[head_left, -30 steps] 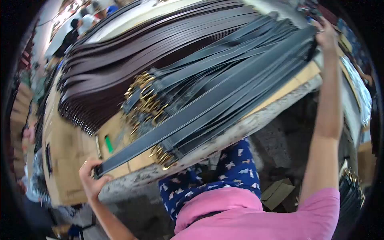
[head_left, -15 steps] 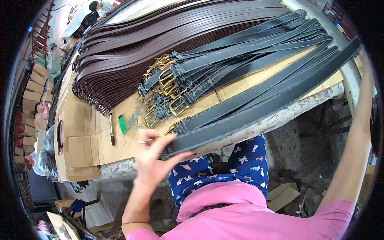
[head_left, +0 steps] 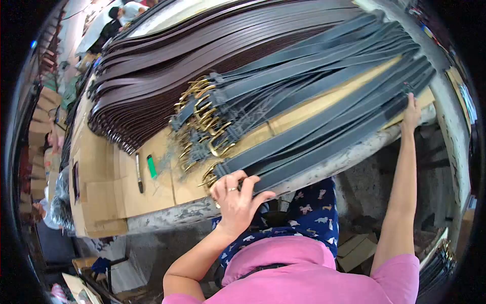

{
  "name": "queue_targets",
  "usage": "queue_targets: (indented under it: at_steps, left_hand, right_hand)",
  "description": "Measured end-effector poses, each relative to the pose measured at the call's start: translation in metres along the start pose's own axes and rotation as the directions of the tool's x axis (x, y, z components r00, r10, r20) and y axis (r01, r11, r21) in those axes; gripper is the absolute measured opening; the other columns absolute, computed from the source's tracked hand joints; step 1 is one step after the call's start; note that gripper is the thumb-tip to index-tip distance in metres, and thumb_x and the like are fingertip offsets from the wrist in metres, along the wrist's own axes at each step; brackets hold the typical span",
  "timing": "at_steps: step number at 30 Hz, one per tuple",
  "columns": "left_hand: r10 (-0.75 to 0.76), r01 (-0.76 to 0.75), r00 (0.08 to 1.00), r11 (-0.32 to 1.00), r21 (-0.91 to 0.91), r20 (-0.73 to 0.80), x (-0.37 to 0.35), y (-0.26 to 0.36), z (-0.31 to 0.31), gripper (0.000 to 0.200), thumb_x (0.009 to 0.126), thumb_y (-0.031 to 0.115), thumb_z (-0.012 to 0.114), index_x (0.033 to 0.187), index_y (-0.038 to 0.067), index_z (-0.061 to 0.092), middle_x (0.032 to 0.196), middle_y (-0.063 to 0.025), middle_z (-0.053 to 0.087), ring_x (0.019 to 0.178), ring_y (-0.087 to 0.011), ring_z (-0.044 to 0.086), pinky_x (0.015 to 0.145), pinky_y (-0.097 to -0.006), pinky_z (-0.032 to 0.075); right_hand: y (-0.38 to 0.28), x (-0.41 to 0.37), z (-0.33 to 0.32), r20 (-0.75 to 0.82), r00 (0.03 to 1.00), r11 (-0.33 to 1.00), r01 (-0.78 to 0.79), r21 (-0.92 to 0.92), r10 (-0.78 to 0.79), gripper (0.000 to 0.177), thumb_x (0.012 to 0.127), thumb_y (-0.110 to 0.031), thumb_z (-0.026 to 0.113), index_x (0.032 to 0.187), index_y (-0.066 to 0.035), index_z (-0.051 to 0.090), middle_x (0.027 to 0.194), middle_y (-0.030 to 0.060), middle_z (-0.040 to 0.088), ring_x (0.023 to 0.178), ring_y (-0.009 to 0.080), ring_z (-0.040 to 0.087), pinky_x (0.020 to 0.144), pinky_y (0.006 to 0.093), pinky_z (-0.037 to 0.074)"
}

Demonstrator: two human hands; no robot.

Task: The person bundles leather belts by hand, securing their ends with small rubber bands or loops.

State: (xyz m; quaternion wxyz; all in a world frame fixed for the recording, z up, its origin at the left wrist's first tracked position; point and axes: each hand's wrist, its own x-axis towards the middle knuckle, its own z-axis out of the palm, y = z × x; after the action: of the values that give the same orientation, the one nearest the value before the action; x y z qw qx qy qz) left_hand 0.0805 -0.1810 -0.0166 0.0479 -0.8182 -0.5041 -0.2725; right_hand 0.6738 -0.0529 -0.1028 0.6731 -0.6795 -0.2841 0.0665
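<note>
Black leather belts (head_left: 304, 81) with gold buckles (head_left: 205, 109) lie fanned in a pile on cardboard, their buckle ends to the left. A second, smaller group lies along the table's front edge, and its nearest black belt (head_left: 309, 169) is between my hands. At that belt's buckle end, my left hand (head_left: 235, 202) has its fingers curled over the top and the thumb along the near side. My right hand (head_left: 411, 114) is closed at the belt's far right end; its fingertips are partly hidden. Loose threads (head_left: 258, 109) cling near the buckles.
Dark brown strips (head_left: 202, 55) are stacked in a wavy heap behind the black belts. A black marker (head_left: 139, 175) and a green lighter-like object (head_left: 152, 166) lie on the cardboard (head_left: 101, 187) at the left. Other people (head_left: 129, 11) are in the far left background.
My left hand has moved right with the belt's buckle end. My right hand has come in from the far right edge, and the belt now lies lower along the front group.
</note>
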Motion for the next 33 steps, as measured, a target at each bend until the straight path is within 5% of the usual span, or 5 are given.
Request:
queue_targets:
  at_steps: [13,21,25,29,33]
  left_hand:
    - [0.069,-0.069,0.997,0.997,-0.023,0.028,-0.003,-0.002,0.003,0.036,0.071,0.043,0.080,0.091,0.017,0.067,0.103,-0.0001,0.055,0.098,-0.0245,0.044,0.087,-0.0412,0.030]
    - [0.117,-0.113,0.992,0.991,-0.067,0.050,0.001,-0.008,-0.005,0.036,0.067,0.033,0.085,0.091,0.013,0.067,0.109,-0.0052,0.059,0.105,-0.0291,0.049,0.092,-0.0427,0.034]
    - [0.132,-0.132,0.991,0.990,-0.057,0.009,0.000,-0.010,-0.004,0.034,0.065,0.034,0.084,0.090,0.017,0.069,0.111,-0.0013,0.059,0.105,-0.0266,0.048,0.090,-0.0401,0.033]
    - [0.143,-0.144,0.990,0.987,-0.074,-0.013,-0.001,-0.013,-0.004,0.035,0.064,0.037,0.085,0.090,0.018,0.069,0.111,-0.0006,0.059,0.104,-0.0261,0.048,0.089,-0.0387,0.033]
    - [0.058,-0.070,0.997,0.948,-0.309,-0.048,0.017,-0.021,-0.019,0.033,0.066,0.025,0.086,0.091,0.012,0.069,0.110,-0.0067,0.059,0.100,-0.0279,0.054,0.086,-0.0386,0.042]
  right_hand:
    - [-0.146,-0.081,-0.096,0.827,0.516,0.916,-0.401,0.003,0.223,0.023,0.084,-0.008,0.072,0.104,0.000,0.065,0.079,0.0061,0.068,0.067,0.0089,0.064,0.055,0.0206,0.050]
    - [-0.105,-0.079,-0.087,0.709,0.566,0.906,-0.223,-0.358,0.420,0.022,0.079,-0.011,0.076,0.093,-0.004,0.061,0.076,0.0027,0.061,0.058,0.0084,0.057,0.046,0.0244,0.046]
    - [-0.079,-0.071,-0.106,0.707,0.705,0.909,-0.326,0.261,0.050,0.021,0.080,-0.010,0.074,0.091,-0.007,0.057,0.077,-0.0003,0.060,0.050,0.0070,0.053,0.043,0.0215,0.042]
    - [-0.059,-0.062,-0.103,0.741,0.582,0.941,-0.242,-0.236,0.335,0.021,0.083,-0.008,0.072,0.093,-0.007,0.054,0.075,-0.0002,0.059,0.051,0.0065,0.053,0.043,0.0217,0.043]
    - [-0.078,-0.084,-0.097,0.680,0.732,0.918,-0.296,0.264,0.041,0.019,0.086,-0.013,0.070,0.097,-0.007,0.055,0.079,0.0007,0.058,0.065,0.0083,0.057,0.058,0.0221,0.050]
